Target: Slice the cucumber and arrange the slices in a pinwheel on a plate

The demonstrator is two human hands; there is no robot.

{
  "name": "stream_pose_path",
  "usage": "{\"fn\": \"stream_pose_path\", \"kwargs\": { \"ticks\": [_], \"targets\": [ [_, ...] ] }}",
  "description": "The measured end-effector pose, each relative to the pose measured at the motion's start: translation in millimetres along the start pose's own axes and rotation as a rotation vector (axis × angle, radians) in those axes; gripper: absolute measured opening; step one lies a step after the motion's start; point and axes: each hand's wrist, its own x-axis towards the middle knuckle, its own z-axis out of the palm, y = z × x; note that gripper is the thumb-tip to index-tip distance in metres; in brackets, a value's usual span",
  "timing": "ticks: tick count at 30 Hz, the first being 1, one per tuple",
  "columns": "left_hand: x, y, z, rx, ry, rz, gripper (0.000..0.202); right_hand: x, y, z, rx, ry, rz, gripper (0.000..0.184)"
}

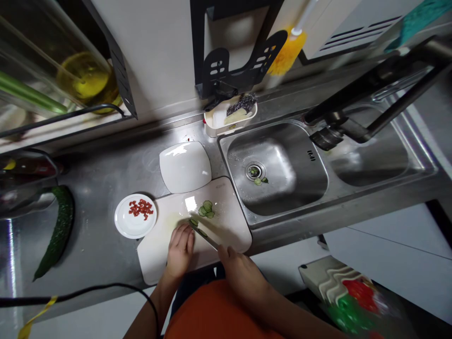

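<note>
My right hand (242,270) is closed round the handle of a knife (211,241), whose blade points up and left over the white cutting board (226,230). Thin cucumber slices (202,232) cling along the blade. Right beside the knife tip, my left hand (181,247) has its fingers curled down on a cucumber piece, which the hand almost wholly hides. Farther up the board lies a small heap of cut cucumber slices (206,209).
A white plate (122,221) with chopped red bits stands left of the board, a square white plate (185,167) behind it. A whole cucumber (58,235) lies far left. To the right are a steel sink (293,193), a black faucet (328,136) and a caddy (229,128).
</note>
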Motion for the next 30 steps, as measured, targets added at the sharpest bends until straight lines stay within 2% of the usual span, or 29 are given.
{"fn": "stream_pose_path", "kwargs": {
  "ticks": [15,30],
  "targets": [
    [-0.2,0.4,-0.2,-0.008,-0.010,-0.007,0.023,5.0,0.4,-4.7,0.003,0.029,-0.040,0.039],
    [0.4,0.7,-0.1,-0.020,-0.013,-0.018,0.023,10.6,-3.2,-17.3,0.055,-0.029,-0.036,0.038]
  ]
}}
